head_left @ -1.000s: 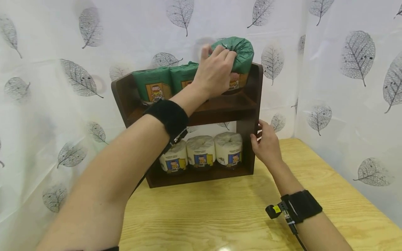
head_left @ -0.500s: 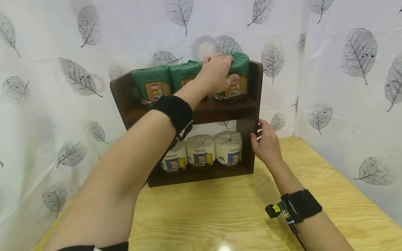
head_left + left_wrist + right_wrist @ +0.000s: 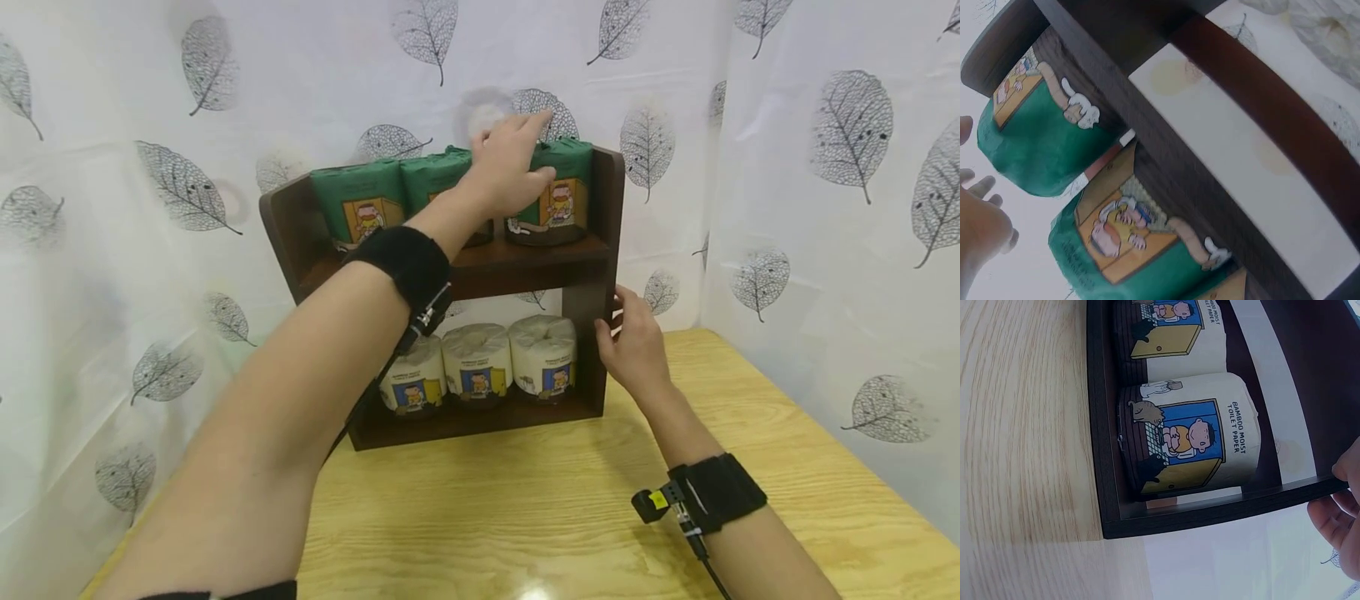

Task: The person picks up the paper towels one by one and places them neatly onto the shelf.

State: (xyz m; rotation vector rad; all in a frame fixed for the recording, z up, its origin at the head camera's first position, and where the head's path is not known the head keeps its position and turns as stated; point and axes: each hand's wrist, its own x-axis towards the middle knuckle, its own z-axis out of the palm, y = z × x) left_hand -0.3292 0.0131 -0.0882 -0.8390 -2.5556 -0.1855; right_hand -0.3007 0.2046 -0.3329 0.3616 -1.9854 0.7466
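Observation:
A dark wooden shelf (image 3: 480, 427) holds toilet rolls on two levels. Three green-wrapped rolls stand on top; the right one (image 3: 564, 196) sits upright by the side panel. My left hand (image 3: 506, 162) hovers in front of and above it, fingers spread, holding nothing; in the left wrist view a gap shows between that hand (image 3: 982, 225) and the green wrapping (image 3: 1041, 147). My right hand (image 3: 637, 346) grips the shelf's right side panel, thumb on one face and fingers on the other, as the right wrist view confirms. Three white-wrapped rolls (image 3: 477, 367) fill the lower level.
The shelf stands on a light wood-grain table (image 3: 465, 517). Behind and beside it hangs a white curtain (image 3: 787, 208) printed with dark leaves. My left forearm crosses in front of the shelf's left part, and a cable trails from the right wrist camera (image 3: 651, 505).
My left hand has lowered the right green roll onto the top level, let go of it and drawn back slightly, its fingers opening. My right hand has stayed on the panel.

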